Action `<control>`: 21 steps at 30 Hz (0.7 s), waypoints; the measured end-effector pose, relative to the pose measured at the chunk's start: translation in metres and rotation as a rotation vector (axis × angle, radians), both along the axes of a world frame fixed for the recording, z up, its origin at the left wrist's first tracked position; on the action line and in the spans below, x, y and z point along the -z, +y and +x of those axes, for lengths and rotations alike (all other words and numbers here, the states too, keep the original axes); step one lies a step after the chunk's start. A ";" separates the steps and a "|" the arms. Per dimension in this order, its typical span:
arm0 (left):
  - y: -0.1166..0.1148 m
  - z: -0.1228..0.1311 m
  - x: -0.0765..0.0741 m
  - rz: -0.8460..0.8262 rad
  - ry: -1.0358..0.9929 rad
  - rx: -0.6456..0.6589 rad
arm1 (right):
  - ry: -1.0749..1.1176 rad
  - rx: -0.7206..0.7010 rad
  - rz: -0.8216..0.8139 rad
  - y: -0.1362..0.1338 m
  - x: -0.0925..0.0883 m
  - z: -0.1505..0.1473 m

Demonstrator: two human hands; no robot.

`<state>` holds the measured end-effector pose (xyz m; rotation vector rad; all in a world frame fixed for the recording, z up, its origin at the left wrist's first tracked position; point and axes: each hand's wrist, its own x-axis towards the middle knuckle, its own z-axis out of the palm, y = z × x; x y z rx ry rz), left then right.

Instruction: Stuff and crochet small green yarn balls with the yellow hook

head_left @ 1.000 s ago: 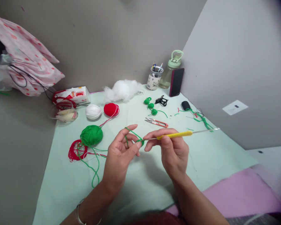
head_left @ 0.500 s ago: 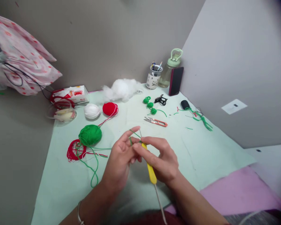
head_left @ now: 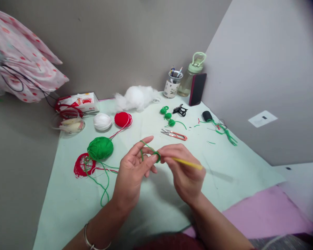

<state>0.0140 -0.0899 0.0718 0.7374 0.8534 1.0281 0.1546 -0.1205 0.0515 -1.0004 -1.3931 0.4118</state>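
Note:
Green yarn [head_left: 150, 147] loops around the raised index finger of my left hand [head_left: 131, 173], whose thumb and other fingers pinch a small green yarn piece [head_left: 158, 158]. My right hand [head_left: 186, 173] grips a crochet hook with a yellow handle [head_left: 189, 163], which points out to the right. The hook's tip is hidden at the yarn, between the fingertips of both hands. The green yarn ball [head_left: 101, 148] lies left of my left hand, with loose strands beside it. Orange-handled snips [head_left: 174, 134] lie beyond my right hand.
Red yarn [head_left: 123, 119] and white yarn [head_left: 102, 122] balls sit behind the green one. White stuffing [head_left: 136, 98], a pen cup [head_left: 172, 85], a bottle [head_left: 187, 81] and a phone [head_left: 197, 89] stand along the back. Small green crocheted pieces [head_left: 168, 116] lie near a black clip [head_left: 180, 110].
My right hand has turned the hook from pointing down toward me to lying nearly level, its handle out to the right. The looped left index finger has shifted slightly left.

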 end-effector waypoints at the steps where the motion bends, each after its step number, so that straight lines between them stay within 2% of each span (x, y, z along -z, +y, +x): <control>1: 0.001 0.000 0.000 -0.035 -0.039 0.021 | -0.096 0.043 0.037 -0.002 0.001 0.000; 4: 0.006 -0.002 -0.003 -0.185 -0.181 0.136 | -0.215 0.120 0.086 -0.003 0.002 0.005; 7: 0.012 -0.005 -0.004 -0.256 -0.243 0.120 | 0.004 0.100 0.012 0.004 -0.001 0.011; 10: 0.012 -0.006 -0.003 -0.171 -0.182 0.032 | 0.360 -0.076 -0.125 0.012 -0.003 0.012; 11: 0.011 -0.005 -0.002 -0.123 -0.145 0.023 | 0.419 -0.139 -0.161 0.013 -0.003 0.010; 13: 0.007 -0.004 0.001 -0.036 -0.083 0.036 | 0.413 -0.195 -0.185 0.013 -0.002 0.007; 15: 0.004 -0.004 0.004 0.011 -0.051 0.066 | 0.392 -0.182 -0.176 0.012 -0.001 0.006; 21: 0.005 -0.006 0.003 0.018 0.004 0.064 | 0.522 -0.220 -0.237 0.012 -0.001 0.012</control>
